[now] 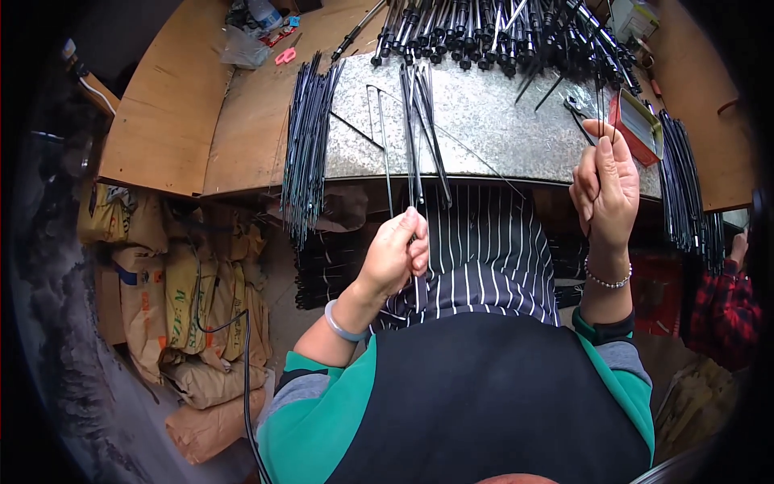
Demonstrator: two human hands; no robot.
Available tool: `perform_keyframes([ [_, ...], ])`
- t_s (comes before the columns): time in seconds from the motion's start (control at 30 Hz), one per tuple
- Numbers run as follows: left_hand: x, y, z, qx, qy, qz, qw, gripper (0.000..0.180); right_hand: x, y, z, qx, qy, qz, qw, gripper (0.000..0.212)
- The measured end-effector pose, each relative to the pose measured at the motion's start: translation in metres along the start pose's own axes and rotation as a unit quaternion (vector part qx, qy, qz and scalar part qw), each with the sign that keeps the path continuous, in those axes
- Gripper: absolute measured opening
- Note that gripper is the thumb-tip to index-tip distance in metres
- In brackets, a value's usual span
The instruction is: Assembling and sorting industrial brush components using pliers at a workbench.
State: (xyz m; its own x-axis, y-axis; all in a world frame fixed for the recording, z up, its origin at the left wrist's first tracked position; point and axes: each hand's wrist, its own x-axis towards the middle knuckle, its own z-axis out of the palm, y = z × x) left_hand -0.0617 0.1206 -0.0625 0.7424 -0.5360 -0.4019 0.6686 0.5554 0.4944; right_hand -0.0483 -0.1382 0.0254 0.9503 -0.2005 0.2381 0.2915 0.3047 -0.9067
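Observation:
My left hand (395, 252), with a grey bangle at the wrist, is closed in front of the bench edge. Between its fingers are the near ends of thin dark rods (414, 153) that reach back over the metal sheet. My right hand (609, 181), with a beaded bracelet at the wrist, is raised over the right part of the bench. Thumb and forefinger pinch thin black rods (601, 101) that point away from me; how many I cannot tell. Beside this hand are dark-handled pliers (577, 110) and a red box (638, 129).
A bundle of dark rods (309, 145) overhangs the bench edge at left, another bundle (685, 181) at right. Black and silver tubes (463, 32) are piled at the back of the metal sheet (492, 121). Pink scissors (285, 56) lie far left. Brown sacks (145, 306) stand below. Someone's checked sleeve (726, 306) shows at right.

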Motion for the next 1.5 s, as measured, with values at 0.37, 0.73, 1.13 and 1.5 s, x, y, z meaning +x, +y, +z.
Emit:
perform_keyframes([
  [0.37, 0.026, -0.008, 0.074, 0.272, -0.043, 0.158, 0.948, 0.021, -0.01, 0.026, 0.026, -0.106, 0.002, -0.009, 0.994, 0.024],
  [0.73, 0.04, -0.042, 0.074, 0.45, -0.158, 0.307, 0.823, 0.01, -0.006, 0.026, 0.04, -0.029, 0.003, 0.017, 0.999, 0.019],
  [1.13, 0.099, 0.111, 0.162, 0.57, 0.035, 0.648, 0.505, 0.036, -0.006, 0.009, 0.03, -0.019, -0.062, 0.081, 0.995, 0.017],
  [1.5, 0.098, 0.144, 0.193, 0.485, -0.104, 0.556, 0.666, 0.003, -0.003, 0.013, 0.03, -0.013, -0.047, 0.079, 0.996, 0.018],
])
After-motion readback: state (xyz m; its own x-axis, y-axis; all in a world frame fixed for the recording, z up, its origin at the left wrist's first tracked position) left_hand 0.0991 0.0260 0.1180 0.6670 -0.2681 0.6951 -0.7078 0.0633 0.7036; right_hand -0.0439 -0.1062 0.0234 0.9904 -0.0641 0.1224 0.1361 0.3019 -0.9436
